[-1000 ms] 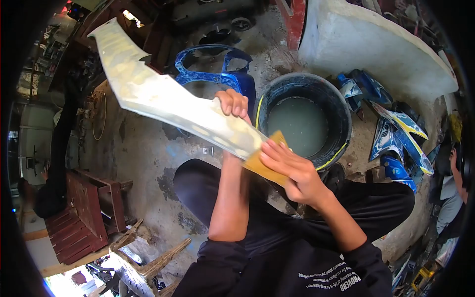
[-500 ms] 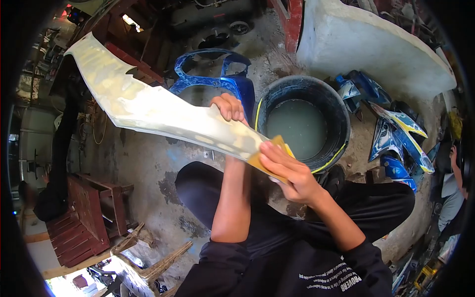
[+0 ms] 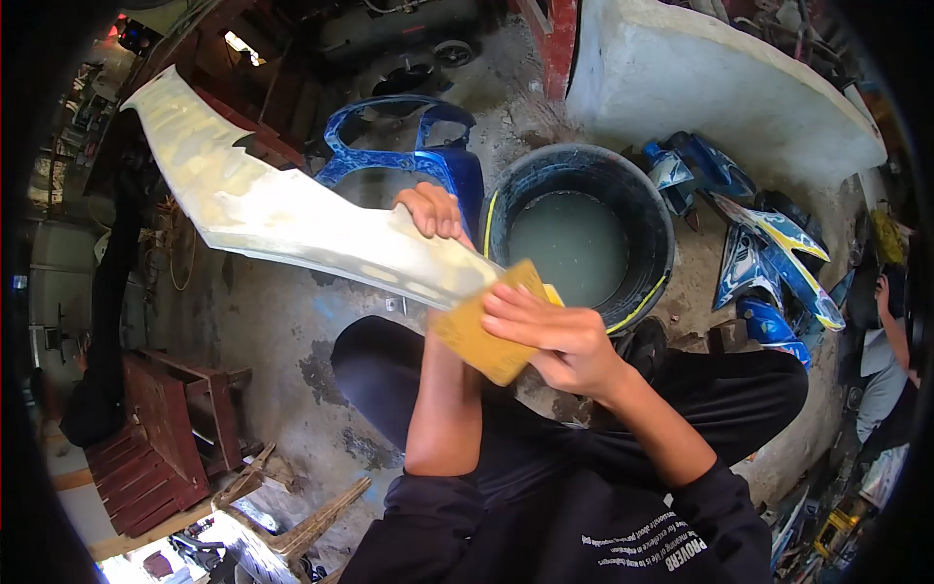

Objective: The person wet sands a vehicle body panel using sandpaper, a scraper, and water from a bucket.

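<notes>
A long motorcycle body panel (image 3: 292, 209), whitish with yellow filler patches, slants across the view from upper left to centre. My left hand (image 3: 431, 209) is closed round its narrower end, fingers over the upper edge and the forearm passing beneath. In my right hand (image 3: 564, 341) is a yellow sheet of sandpaper (image 3: 486, 336), pinched between thumb and fingers. The sheet's broad face is visible, and it overlaps the panel's near tip; whether it presses on the panel I cannot tell.
A black bucket (image 3: 498, 195) of cloudy water stands just beyond my hands. Blue fairing parts (image 3: 769, 258) lie to its right, a blue frame-like panel (image 3: 375, 161) to its left. A dark red wooden bench (image 3: 161, 428) is at lower left. Another person (image 3: 880, 341) shows at far right.
My right hand has turned and drawn the sandpaper slightly down and left, so more of its face shows. My left hand keeps its hold; the whole view has shifted a little left.
</notes>
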Motion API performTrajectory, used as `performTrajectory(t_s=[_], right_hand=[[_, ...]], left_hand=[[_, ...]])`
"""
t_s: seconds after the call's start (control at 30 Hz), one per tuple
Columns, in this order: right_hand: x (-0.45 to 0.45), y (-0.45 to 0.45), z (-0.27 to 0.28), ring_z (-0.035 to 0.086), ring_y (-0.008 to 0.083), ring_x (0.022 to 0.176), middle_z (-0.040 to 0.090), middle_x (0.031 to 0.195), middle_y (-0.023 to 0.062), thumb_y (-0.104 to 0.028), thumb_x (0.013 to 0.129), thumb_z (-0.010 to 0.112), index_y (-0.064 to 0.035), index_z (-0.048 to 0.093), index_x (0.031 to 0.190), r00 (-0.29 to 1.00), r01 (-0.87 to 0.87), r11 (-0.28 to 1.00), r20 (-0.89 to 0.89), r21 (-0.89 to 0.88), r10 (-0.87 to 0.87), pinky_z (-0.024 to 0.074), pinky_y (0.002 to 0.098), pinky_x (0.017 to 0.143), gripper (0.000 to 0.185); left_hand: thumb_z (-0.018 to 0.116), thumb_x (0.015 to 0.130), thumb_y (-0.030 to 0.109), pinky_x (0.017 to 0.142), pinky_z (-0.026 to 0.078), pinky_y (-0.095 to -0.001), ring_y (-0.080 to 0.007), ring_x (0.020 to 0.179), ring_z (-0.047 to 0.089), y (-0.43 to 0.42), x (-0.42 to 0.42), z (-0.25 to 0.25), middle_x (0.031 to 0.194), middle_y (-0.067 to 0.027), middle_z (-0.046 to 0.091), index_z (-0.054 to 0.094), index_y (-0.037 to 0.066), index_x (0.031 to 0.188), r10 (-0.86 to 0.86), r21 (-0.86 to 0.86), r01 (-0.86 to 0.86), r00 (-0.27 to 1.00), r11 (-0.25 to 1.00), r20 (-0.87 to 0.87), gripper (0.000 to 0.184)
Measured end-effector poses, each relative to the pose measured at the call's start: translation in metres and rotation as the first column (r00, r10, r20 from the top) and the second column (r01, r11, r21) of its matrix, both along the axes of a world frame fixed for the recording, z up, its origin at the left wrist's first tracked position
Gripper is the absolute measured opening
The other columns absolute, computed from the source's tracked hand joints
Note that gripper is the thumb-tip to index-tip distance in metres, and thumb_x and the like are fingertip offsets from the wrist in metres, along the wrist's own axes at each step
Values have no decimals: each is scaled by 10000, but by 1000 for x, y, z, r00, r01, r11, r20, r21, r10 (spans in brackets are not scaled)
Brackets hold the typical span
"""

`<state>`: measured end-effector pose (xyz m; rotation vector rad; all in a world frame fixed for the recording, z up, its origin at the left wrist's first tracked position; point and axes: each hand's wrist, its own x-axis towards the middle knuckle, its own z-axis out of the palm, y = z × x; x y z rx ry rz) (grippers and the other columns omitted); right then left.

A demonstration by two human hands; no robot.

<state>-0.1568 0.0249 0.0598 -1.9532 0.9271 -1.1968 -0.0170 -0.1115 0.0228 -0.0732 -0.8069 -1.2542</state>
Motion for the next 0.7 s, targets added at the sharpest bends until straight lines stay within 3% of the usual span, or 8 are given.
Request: performTrajectory(t_s=[0.17, 0.27, 0.37, 0.4, 0.5, 0.57, 0.67, 0.7], right_hand=[[-6, 7, -8, 513, 323, 1279, 586, 1316, 171, 45, 776, 625, -32, 619, 1266, 999, 53, 998, -6, 42, -53, 383, 427, 1115, 496], [5, -13, 13, 453, 323, 1333, 509, 1400, 176, -32, 866, 578, -28, 552, 1336, 998, 2, 1000, 69, 27, -4, 353, 414, 1129, 471], [-6, 2, -2, 459, 329, 1327, 515, 1396, 175, 4, 826, 593, -37, 566, 1327, 998, -54, 998, 17, 39, 54, 353, 426, 1131, 503], [-15, 14, -14, 459, 329, 1327, 515, 1396, 175, 4, 826, 593, -37, 566, 1327, 998, -64, 997, 19, 36, 63, 353, 426, 1131, 503], [-29, 33, -39, 458, 330, 1328, 519, 1395, 168, 33, 779, 612, -38, 575, 1320, 991, -77, 990, -103, 116, 89, 353, 442, 1133, 546], [-20, 24, -28, 461, 323, 1327, 528, 1389, 156, 40, 746, 634, -39, 584, 1310, 994, 28, 999, -106, 45, -23, 355, 454, 1132, 572], [7, -8, 12, 466, 326, 1322, 532, 1393, 131, 29, 755, 636, -53, 589, 1308, 998, 32, 999, -51, -40, -34, 359, 446, 1130, 562], [11, -13, 19, 468, 331, 1320, 534, 1393, 126, 26, 756, 638, -58, 591, 1308, 999, 18, 998, -33, -59, -20, 360, 444, 1129, 560]], left_hand=[[544, 942, 241, 517, 342, -226, -115, 558, 374, 0, -6, 4, 628, -26, 393, 429, 87, 701, 17, 5, -18, 999, 1000, 51, 308], [533, 948, 223, 630, 326, -263, -104, 547, 368, -4, 2, 14, 617, 6, 391, 418, 136, 698, 0, -71, 14, 981, 997, 192, 289], [534, 947, 231, 627, 316, -266, -103, 542, 361, -7, 8, 19, 610, 11, 387, 417, 139, 690, 31, -151, -10, 990, 988, 138, 297], [532, 947, 231, 630, 306, -268, -103, 540, 359, -3, 9, 21, 609, 16, 388, 415, 141, 685, 148, -105, -131, 975, 986, 169, 301], [526, 949, 238, 637, 305, -274, -106, 545, 364, 2, 6, 26, 613, 12, 395, 416, 140, 688, 95, -42, -90, 986, 995, 136, 300], [519, 948, 234, 641, 304, -278, -114, 550, 377, 1, 2, 22, 615, 4, 402, 418, 135, 693, 130, -68, -120, 976, 990, 175, 292], [583, 931, 281, 609, 393, -264, -142, 551, 436, -15, 5, 15, 640, -36, 448, 449, 99, 728, -115, -234, 156, 977, 960, 178, 305], [583, 931, 281, 609, 393, -264, -142, 551, 436, -15, 5, 10, 640, -36, 448, 449, 99, 728, -117, -238, 158, 977, 958, 179, 305]])
